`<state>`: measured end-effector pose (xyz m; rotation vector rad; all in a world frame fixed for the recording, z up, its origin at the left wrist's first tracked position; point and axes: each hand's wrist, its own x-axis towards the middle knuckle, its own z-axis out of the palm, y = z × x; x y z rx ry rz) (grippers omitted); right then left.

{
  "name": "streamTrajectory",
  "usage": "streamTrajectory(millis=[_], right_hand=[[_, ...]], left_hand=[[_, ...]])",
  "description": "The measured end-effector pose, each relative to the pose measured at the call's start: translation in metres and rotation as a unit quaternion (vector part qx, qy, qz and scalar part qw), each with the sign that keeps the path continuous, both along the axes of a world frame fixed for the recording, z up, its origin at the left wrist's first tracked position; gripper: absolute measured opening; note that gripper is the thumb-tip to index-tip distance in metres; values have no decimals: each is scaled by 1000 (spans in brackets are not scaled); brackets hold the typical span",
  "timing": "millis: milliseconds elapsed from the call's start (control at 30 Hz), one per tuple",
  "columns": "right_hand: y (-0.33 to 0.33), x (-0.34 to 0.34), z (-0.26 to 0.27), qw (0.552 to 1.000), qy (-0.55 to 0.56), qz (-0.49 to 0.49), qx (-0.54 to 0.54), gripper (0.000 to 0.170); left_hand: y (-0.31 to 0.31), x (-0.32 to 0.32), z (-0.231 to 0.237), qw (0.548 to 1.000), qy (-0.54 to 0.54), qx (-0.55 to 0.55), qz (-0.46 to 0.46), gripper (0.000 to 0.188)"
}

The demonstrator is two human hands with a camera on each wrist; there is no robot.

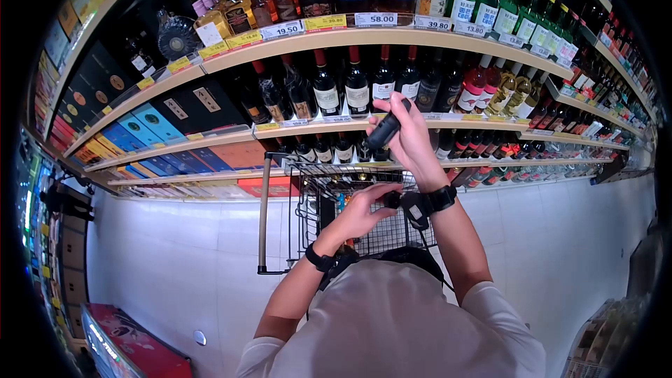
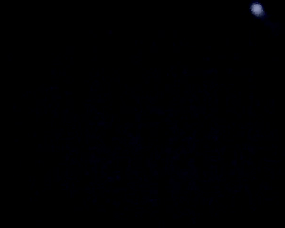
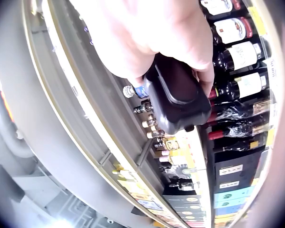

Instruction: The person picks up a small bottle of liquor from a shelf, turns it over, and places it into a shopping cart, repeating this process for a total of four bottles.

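Raised before the wine shelf in the head view, the right hand [image 1: 413, 140] grips a smooth black object [image 1: 383, 131]. The same black object [image 3: 178, 97] fills the centre of the right wrist view, with the right hand [image 3: 156, 33] round its upper end. Lower down, over the cart, the left hand [image 1: 364, 211] has thumb and fingers around a small black object [image 1: 392, 199]. That object is beside a black wrist device [image 1: 415, 211] with a cable. The left wrist view is almost wholly dark, apart from a pale spot.
A wire shopping cart [image 1: 302, 220] stands between the person and the shelves. Wine bottles [image 1: 357, 89] line the middle shelf [image 1: 336, 126], with liquor bottles above and boxed goods at left. A red cabinet [image 1: 133, 339] is at lower left on the pale tiled floor [image 1: 210, 238].
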<state>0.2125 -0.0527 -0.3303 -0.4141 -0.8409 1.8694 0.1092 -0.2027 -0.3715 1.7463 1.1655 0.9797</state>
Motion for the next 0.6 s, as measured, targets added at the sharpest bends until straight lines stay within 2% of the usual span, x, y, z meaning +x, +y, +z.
streamTrajectory(millis=[100,133,233,367,500,533,600], right_hand=[[-2,-11,10,999,15,28,-8,39],[-3,-11,7,999,-2,34,-3,40],[-6,-9,0,998,-27,52,-9,44],[-11,-10,-10,996,-54,68,-9,47],[-4,-18,-19,990,-135,40,17,44],[-1,-18,-22,987,-157,33,19,46],[4,-20,-30,984,-168,35,47,48]], left_hand=[[1,9,-10,972,-195,-117,-60,56],[2,9,-9,969,-200,-131,-56,61],[7,0,-27,941,-315,-92,-87,60],[8,-3,-25,930,-346,-91,-83,53],[4,5,-20,936,-325,-134,-22,45],[8,4,-36,950,-295,-101,-3,43],[7,7,-35,957,-264,-115,26,45]])
